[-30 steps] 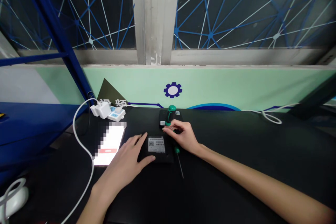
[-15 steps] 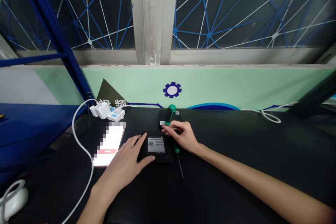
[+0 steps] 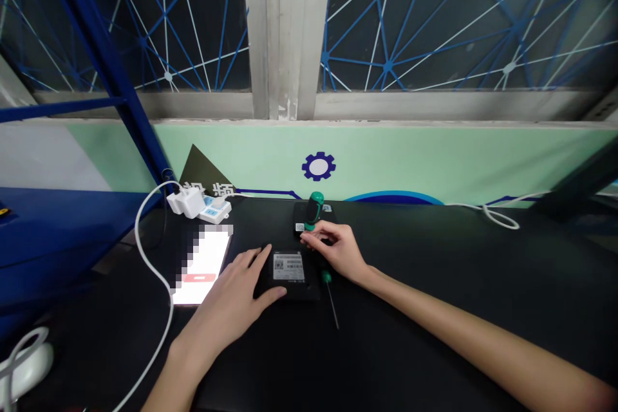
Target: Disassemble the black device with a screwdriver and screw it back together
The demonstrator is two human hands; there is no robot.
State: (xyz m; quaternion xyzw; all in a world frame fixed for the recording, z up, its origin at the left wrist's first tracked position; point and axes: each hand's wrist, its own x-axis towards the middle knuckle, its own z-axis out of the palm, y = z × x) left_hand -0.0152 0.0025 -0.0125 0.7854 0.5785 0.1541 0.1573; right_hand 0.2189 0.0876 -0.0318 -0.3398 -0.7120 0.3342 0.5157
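My left hand (image 3: 236, 286) lies with its fingers spread on the left side of a flat black device (image 3: 302, 291), which bears a white printed label (image 3: 288, 266). Beyond its far right corner, my right hand (image 3: 342, 250) pinches an upright screwdriver (image 3: 316, 207) low on its green and black handle. The shaft and tip are hidden by my fingers. Behind that handle sits a second black box (image 3: 300, 211) with small white stickers. A second green-handled screwdriver (image 3: 331, 302) rests on the table right of the device, its thin shaft pointing toward me.
A phone or tablet with a bright screen (image 3: 207, 264) lies left of my left hand. Behind it stands a white power strip (image 3: 215, 209) with a plugged-in adapter (image 3: 188, 203). A white cable (image 3: 168, 309) loops down the left side. Another cable (image 3: 502, 217) lies far right.
The whole view has shifted very slightly. Both hands keep their places, and the screwdriver in my right hand stays upright with almost no visible movement.
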